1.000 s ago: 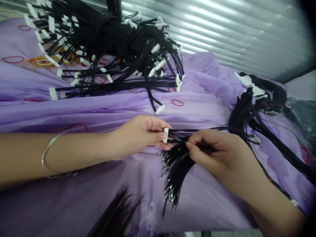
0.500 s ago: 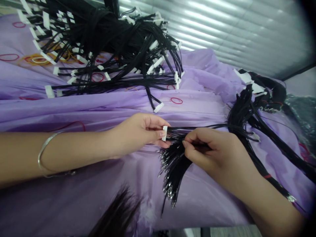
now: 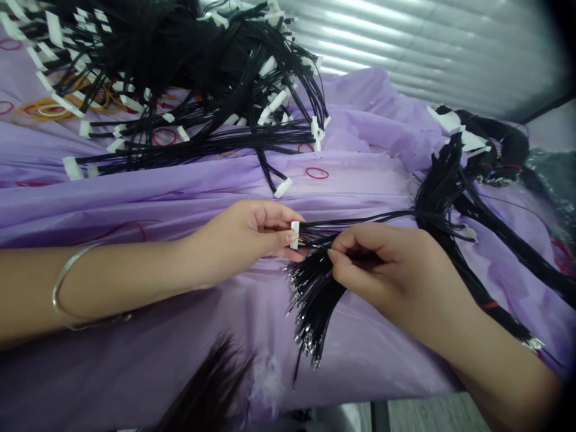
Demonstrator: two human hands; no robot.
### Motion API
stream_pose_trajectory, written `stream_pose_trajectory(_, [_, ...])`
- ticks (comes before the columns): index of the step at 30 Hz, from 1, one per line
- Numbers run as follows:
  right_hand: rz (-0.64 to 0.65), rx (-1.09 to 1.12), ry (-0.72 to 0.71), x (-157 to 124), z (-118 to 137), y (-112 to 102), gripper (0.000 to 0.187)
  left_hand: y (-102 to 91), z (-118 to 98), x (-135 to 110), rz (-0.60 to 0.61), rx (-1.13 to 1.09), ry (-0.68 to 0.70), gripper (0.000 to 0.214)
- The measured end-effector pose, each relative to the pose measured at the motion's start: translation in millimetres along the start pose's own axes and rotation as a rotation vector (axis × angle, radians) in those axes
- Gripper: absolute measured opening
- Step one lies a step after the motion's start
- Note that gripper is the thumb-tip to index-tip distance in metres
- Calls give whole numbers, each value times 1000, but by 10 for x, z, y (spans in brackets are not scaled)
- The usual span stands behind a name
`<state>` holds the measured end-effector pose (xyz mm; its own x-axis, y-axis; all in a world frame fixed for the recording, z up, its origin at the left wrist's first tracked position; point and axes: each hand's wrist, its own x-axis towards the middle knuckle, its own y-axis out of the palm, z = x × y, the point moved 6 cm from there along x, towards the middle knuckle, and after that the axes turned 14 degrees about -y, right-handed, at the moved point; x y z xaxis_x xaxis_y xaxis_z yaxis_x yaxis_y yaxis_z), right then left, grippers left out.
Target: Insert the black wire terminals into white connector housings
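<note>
Pinching connector [image 3: 294,234] in left hand [image 3: 245,235], just above fanned wires [image 3: 323,294]. Nipping wires narrowly in right hand [image 3: 387,255], just beside connector; cannot tell how many. Barely shifted since last second: still busy at same connector.

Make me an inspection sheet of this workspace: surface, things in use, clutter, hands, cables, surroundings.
Surface: wrinkled purple sheet.
Things in use: white connector, black wires running from it.
Clutter: red bands and yellow bands lying about.
Hands: left hand grips the connector; right hand pinches among the wires, exactly which is unclear.
Cables: metal-tipped bundle fans below the right hand; connector-ended pile at far left.
Surroundings: shiny ribbed panel behind.
</note>
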<state>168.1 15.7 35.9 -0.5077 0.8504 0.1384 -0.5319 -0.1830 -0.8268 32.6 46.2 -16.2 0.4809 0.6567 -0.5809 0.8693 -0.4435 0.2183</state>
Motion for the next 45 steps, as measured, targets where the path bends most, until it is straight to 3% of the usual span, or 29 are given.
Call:
stream_pose_trajectory(9, [42, 53, 99, 12, -76, 20, 12, 1, 20, 9, 48, -10, -20, 13])
stream_pose_trajectory(24, [-46, 4, -6, 71, -12, 62, 11, -18, 3, 8, -18, 10, -4, 13])
stream_pose_trajectory(45, [-80, 8, -16, 78, -35, 104, 13, 6, 12, -4, 68, -37, -4, 8])
